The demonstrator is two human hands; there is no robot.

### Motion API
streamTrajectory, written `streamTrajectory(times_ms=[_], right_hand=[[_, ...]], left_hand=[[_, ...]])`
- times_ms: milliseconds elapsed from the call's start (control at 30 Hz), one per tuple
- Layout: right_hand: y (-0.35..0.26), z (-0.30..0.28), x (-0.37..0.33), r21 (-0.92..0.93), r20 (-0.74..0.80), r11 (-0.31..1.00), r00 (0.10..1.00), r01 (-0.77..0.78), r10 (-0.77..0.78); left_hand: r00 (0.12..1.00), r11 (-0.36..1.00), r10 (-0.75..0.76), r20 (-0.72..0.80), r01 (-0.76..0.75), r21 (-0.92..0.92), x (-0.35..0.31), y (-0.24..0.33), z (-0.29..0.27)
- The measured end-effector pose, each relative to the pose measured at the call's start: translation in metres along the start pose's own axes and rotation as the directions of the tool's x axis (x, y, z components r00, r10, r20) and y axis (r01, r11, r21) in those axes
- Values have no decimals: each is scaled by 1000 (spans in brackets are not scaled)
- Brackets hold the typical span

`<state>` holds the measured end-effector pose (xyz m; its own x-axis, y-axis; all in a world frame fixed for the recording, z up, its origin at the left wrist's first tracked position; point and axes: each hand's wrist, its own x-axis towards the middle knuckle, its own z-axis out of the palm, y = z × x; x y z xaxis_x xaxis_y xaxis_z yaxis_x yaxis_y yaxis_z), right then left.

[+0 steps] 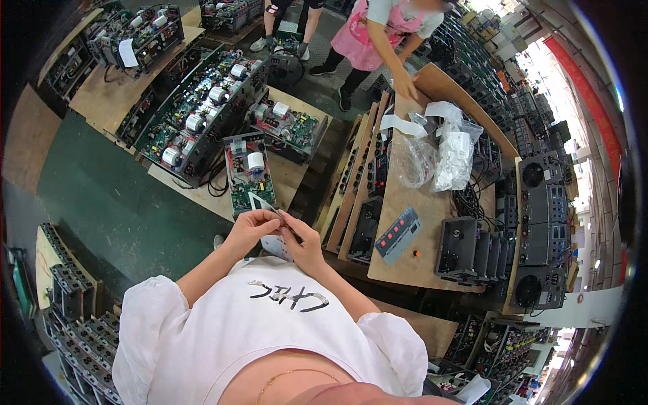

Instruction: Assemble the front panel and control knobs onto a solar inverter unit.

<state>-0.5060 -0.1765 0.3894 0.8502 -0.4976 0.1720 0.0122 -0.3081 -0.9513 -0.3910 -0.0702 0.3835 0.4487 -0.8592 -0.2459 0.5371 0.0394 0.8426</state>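
Observation:
My left hand [251, 228] and my right hand [304, 241] meet in front of my chest, fingertips pinched together. Between them is a small thin piece [259, 201] with pale edges in a triangular outline; its kind is not clear. My fingers cover its near end. Just under the hands, a pale sheet-like thing [277, 247] with coloured marks shows in part. Right beyond my fingers stands an open electronics unit [247, 169] with a green circuit board and a white cylindrical coil.
More open circuit-board units [202, 111] fill the low wooden table ahead. On the right, a wooden bench [432, 263] carries a grey panel [398, 236], plastic bags [453, 155] and black housings [459, 246]. A person in a pink apron [359, 40] reaches over its far end.

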Motion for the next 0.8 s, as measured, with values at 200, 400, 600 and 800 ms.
streamTrajectory(times_ms=[200,400,600,800], right_hand=[[-2,-1,5,-171,28,951,966,258,-257],[-8,-5,6,-140,24,957,967,253,-252],[-15,-5,5,-160,49,937,951,310,-306],[-16,-7,5,-194,63,916,937,350,-345]], left_hand=[[997,997,-75,-23,76,31,-6,10,-4],[996,993,-84,8,84,-83,-8,9,-2],[996,991,-89,14,90,-95,-9,9,-4],[997,995,-73,16,74,-66,-12,9,-2]])
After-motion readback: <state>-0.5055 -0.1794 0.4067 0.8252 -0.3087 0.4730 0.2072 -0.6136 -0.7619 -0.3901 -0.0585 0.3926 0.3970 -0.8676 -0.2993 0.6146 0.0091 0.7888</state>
